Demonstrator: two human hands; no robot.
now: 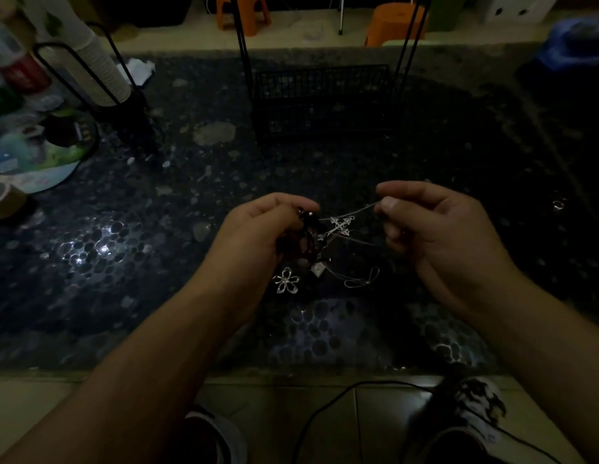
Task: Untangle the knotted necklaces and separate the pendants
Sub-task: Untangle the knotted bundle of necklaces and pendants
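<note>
While the left hand (257,226) is closed on the dark bead clump (304,236) above the tabletop's (124,262) near edge, the right hand (435,226) pinches a thin chain (361,209) stretched sideways between them, with the cross (338,226) nearer the left.

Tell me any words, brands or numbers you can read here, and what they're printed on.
None can be read.
Red-labelled container: print blurred.
Round green lid: markings too small and dark.
Tag in the necklace tangle: nothing legible.

Both hands (268,226) pinch tangled necklaces (338,229)
</note>
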